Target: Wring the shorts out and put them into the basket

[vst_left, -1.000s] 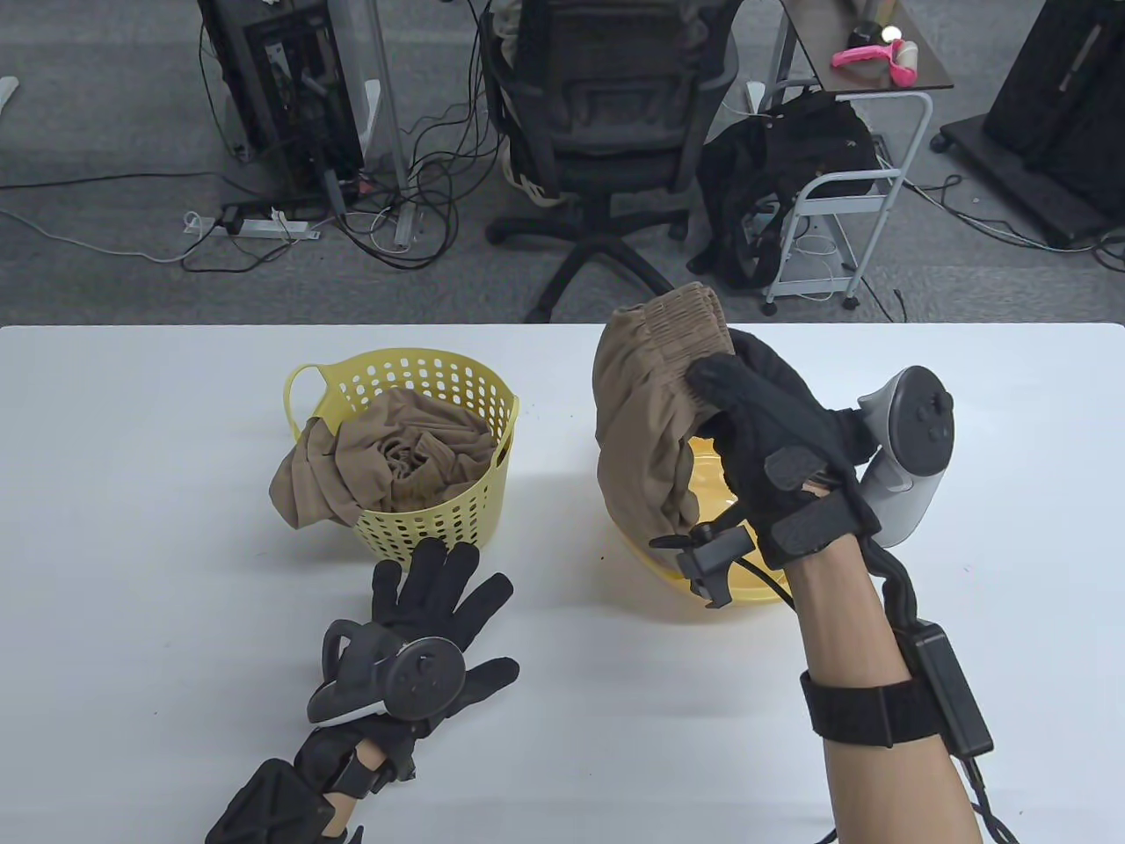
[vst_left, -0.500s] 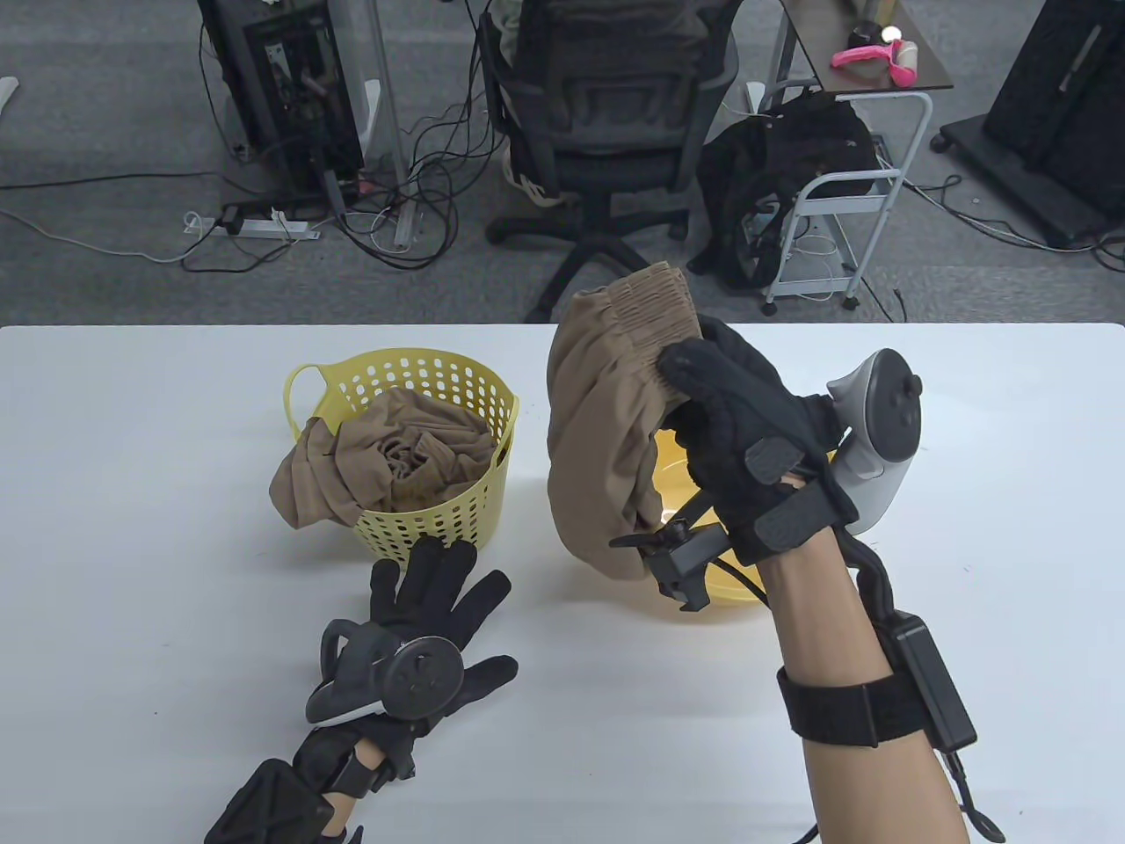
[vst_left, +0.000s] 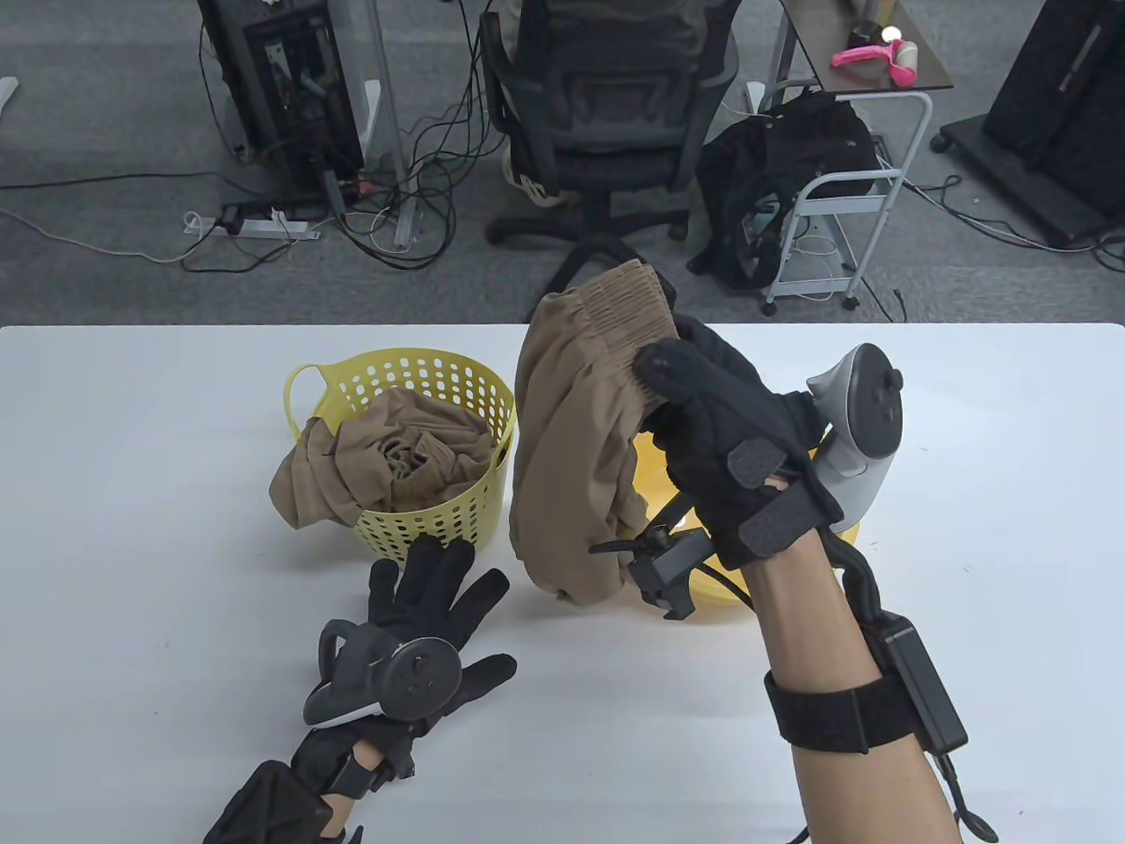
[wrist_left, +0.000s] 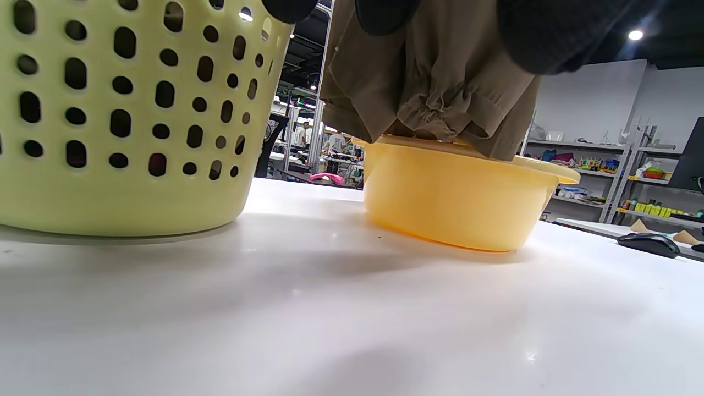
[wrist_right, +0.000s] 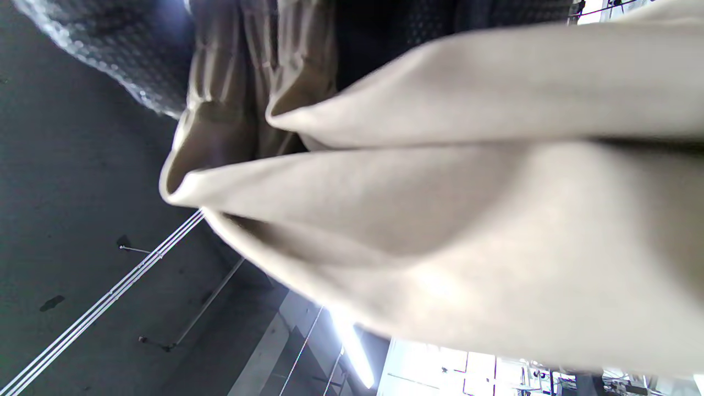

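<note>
My right hand (vst_left: pixel 703 413) grips tan shorts (vst_left: pixel 576 457) by the ribbed waistband and holds them up. They hang between the pale yellow perforated basket (vst_left: pixel 439 519) and the orange basin (vst_left: pixel 703 589). In the left wrist view the shorts (wrist_left: pixel 434 99) dangle over the basin's (wrist_left: pixel 456 203) rim, with the basket (wrist_left: pixel 126 121) at left. Fabric (wrist_right: pixel 440 220) fills the right wrist view. Another tan garment (vst_left: pixel 387 466) lies in the basket, spilling over its left side. My left hand (vst_left: pixel 431 615) lies flat on the table, fingers spread, in front of the basket.
The white table (vst_left: pixel 132 571) runs the full width. Beyond its far edge stand an office chair (vst_left: pixel 606 132), a black bag (vst_left: pixel 782 185) on a white cart and cables on the floor. A computer mouse (wrist_left: pixel 649 243) lies at right in the left wrist view.
My right hand has carried the shorts leftward from over the basin toward the basket. The left hand has stayed flat on the table.
</note>
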A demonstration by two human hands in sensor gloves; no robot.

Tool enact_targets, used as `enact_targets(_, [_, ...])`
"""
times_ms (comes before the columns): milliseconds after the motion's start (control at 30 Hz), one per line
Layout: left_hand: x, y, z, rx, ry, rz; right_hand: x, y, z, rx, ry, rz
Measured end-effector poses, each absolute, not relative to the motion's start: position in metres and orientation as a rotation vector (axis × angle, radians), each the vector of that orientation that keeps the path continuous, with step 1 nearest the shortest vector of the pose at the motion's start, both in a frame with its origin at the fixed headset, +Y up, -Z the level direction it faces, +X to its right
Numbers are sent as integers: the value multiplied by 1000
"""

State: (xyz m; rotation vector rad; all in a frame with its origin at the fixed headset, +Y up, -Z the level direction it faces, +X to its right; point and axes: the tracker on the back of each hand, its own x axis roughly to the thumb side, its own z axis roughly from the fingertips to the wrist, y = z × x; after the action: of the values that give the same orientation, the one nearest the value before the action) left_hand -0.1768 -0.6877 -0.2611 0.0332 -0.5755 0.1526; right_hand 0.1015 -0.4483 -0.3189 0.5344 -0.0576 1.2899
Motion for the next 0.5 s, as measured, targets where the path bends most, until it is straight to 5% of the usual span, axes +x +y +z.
enact_targets(500, [-176, -688, -259, 37, -583, 145, 106, -446, -314, 545, -65, 1295])
